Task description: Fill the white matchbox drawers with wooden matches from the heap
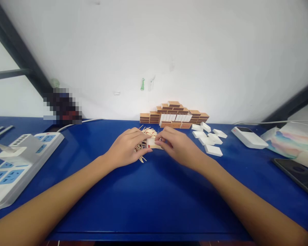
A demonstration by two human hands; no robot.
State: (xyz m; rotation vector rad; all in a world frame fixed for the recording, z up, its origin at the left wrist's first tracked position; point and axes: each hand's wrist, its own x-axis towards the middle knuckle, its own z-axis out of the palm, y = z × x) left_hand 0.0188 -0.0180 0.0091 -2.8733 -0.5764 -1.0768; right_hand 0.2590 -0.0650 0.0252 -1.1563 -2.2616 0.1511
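Note:
Between my hands is a small white matchbox tray (151,142) with matches in it. My left hand (129,146) curves around its left end, thumb at the near side and fingers at the far side. My right hand (179,146) is closed in a pinch at the tray's right end; what lies between its fingertips is too small to make out. A loose pile of wooden matches (149,131) spreads behind and under the tray, with several sticking out beneath my left hand.
Stacked brown matchboxes (173,110) stand against the wall, white ones among them. Several white matchbox trays (213,150) lie to the right. Farther right are a white device (248,137), a tissue pack (284,143) and a phone (297,174). A power strip (17,171) lies left.

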